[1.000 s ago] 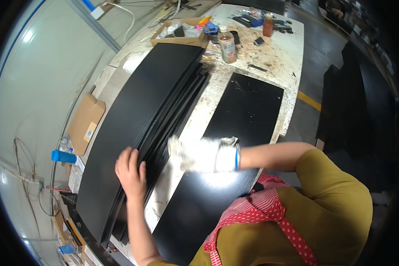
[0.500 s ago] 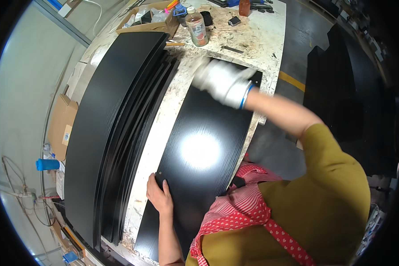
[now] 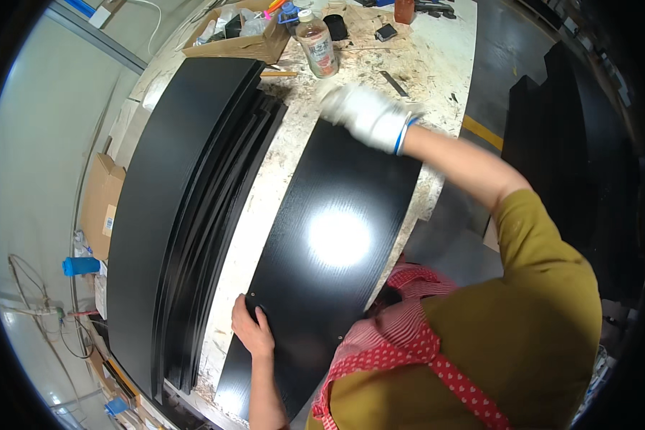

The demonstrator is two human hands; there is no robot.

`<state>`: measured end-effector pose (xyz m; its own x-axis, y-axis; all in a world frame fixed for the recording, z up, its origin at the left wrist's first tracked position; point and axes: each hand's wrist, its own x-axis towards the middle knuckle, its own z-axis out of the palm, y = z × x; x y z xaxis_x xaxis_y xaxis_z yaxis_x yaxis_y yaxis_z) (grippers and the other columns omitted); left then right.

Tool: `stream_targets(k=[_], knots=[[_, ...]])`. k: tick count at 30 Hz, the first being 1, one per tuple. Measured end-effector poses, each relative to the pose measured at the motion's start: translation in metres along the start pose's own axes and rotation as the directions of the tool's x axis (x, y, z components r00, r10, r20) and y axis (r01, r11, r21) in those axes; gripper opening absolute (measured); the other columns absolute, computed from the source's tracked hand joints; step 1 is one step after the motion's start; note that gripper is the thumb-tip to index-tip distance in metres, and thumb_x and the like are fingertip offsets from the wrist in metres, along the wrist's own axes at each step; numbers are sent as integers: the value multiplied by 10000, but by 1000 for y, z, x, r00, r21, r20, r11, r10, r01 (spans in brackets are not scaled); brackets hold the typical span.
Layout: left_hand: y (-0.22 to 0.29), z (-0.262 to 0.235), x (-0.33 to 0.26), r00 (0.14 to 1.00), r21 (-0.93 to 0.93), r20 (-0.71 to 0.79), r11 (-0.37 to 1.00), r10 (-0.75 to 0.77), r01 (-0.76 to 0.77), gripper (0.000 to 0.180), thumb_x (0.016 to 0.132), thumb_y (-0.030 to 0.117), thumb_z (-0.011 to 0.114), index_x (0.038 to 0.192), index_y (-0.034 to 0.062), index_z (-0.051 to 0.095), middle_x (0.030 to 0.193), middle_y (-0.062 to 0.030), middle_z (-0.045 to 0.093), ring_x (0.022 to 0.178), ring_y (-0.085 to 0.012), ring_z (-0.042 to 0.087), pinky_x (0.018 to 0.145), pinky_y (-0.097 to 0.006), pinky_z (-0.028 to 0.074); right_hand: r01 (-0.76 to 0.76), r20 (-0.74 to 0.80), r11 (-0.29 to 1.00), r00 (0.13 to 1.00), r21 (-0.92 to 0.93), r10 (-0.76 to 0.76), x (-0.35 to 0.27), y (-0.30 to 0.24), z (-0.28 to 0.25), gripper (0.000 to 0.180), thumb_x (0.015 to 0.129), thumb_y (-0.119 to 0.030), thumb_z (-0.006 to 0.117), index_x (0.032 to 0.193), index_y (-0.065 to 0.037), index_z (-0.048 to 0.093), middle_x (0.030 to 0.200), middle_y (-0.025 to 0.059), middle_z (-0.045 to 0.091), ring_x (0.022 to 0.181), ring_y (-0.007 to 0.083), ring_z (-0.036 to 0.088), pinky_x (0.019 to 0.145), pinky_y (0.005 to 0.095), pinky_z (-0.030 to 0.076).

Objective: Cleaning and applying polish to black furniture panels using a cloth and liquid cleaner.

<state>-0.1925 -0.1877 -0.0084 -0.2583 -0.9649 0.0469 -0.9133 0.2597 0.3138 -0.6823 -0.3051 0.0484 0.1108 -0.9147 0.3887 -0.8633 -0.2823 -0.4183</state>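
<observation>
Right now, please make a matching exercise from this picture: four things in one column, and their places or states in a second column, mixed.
Things:
1. left hand
2. right hand
3. bottle
4. panel stack

Places or states:
A. stands at the far end of the bench, by a cardboard box
B. bare, on the near left edge of the single panel
C. lies left of the single panel
D. in a white glove, at the panel's far end

Pairs: 1-B, 2-D, 3-A, 4-C

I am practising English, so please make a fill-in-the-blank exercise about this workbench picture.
1. The right hand wears a ____ glove.
2. The bare left hand rests on the single ____ panel.
3. More panels lie in a stack to the ____ of it.
4. A plastic ____ stands beyond them.

Missing words: white; black; left; bottle
</observation>
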Motion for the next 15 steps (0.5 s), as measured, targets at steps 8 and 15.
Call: stream_targets(k=[8,15], knots=[[2,0,1,1000,0,17,1000,11,-11,476,928,168,520,1369,5,447,1344,-201,511,1258,-370,459,1053,-467,324,-267,99,924,948,-273,303,3,107,9,312,769,-289,641,1001,-91,700,1087,203,661,1012,351,643,865,425,530],[6,2,10,999,2,28,999,39,-39,481,927,155,511,1373,-13,445,1342,-217,510,1246,-383,467,1056,-468,331,-90,182,996,980,22,84,-83,-69,79,370,825,-410,594,1017,-100,649,1042,181,652,1152,313,553,993,596,320]])
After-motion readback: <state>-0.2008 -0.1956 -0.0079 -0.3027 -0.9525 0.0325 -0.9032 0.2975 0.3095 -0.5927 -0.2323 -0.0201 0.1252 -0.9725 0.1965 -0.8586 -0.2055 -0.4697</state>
